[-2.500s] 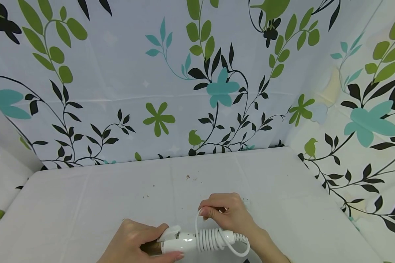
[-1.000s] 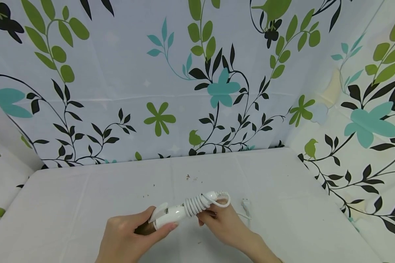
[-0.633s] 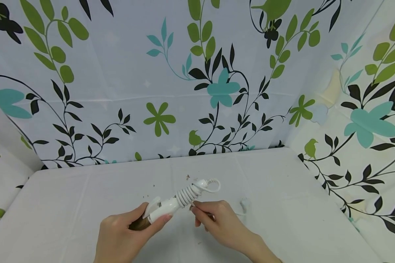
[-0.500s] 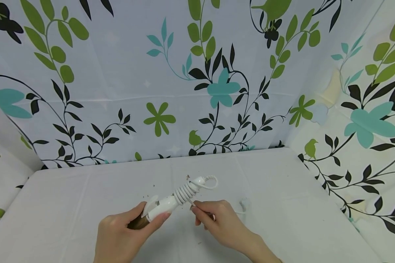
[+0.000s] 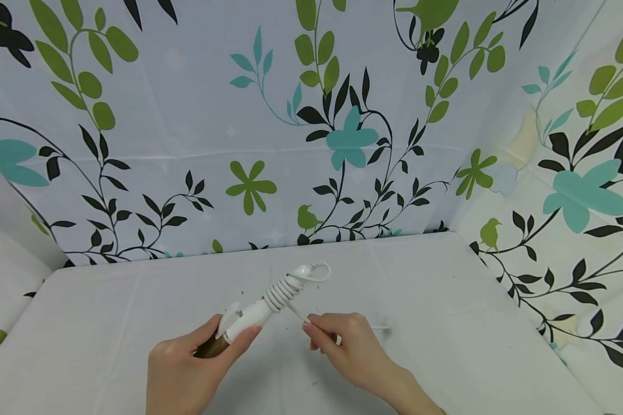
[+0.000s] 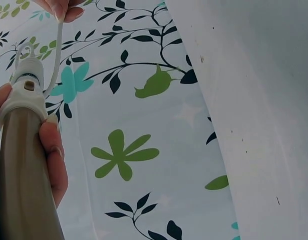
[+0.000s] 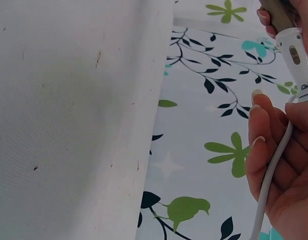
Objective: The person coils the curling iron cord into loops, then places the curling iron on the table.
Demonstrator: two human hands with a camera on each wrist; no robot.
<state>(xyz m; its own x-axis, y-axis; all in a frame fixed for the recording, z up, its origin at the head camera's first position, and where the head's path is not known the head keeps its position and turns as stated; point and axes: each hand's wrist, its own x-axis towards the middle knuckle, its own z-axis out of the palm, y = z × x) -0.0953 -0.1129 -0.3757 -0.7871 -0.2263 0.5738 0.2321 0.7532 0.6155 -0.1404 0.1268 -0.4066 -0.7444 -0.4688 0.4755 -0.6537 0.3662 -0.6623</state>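
Note:
A curling iron with a white handle [image 5: 256, 313] and a brown barrel [image 6: 26, 175] is tilted, its cord end pointing up and away. My left hand [image 5: 187, 366] grips it where barrel and handle meet, thumb along the near side. Several turns of white cord [image 5: 279, 294] are wound round the handle. A loop of cord arcs from the ribbed sleeve [image 5: 315, 266] at the handle's end. To the right, my right hand [image 5: 350, 349] pinches the cord between thumb and fingers, holding it taut from the coil. The cord's free length [image 7: 270, 180] runs across the right palm.
A white-covered table [image 5: 135, 323] lies below the hands, with small dark specks [image 5: 242, 293] on it. A blurred plug end [image 5: 386, 327] shows just right of the right hand. Leaf-patterned curtains [image 5: 197, 115] stand behind and at the sides.
The curling iron has gone from nearly level to tilted upward, shifting left and away. My right hand has passed the cord over and under the handle and now draws it out below right.

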